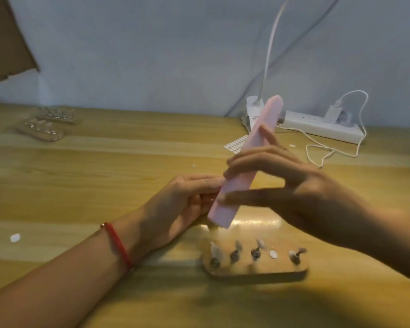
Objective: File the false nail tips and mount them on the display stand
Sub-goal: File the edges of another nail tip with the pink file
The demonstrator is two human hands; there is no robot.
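Wooden display stand (256,268) lies on the wooden table (104,162) and is taken as the reference. On its top there are four dark pegs (234,256) in a row, plus one white oval pad (273,254) between the third and fourth peg. Pale nail tips (260,243) show at the pegs, too blurred to count. Just above and behind the stand, a pink nail file (246,162) stands tilted, with its lower end close over the stand's back edge. Right hand (294,185) grips the file, thumb flat across its front and fingers wrapped behind. Left hand (187,200), left of the stand, has its fingers curled with the tips against the file's edge. Whether they pinch anything cannot be told. One red string bracelet (118,245) is on that wrist. Far behind the stand to the right is one white power strip (322,126) with one charger plug (333,112) and a looping white cable (341,150). One sheet of white adhesive tabs (236,144) lies behind the stand. A white block (252,110) beyond it bears a label, unreadable. Far back left are two clear plastic trays (43,126). No legible writing anywhere.
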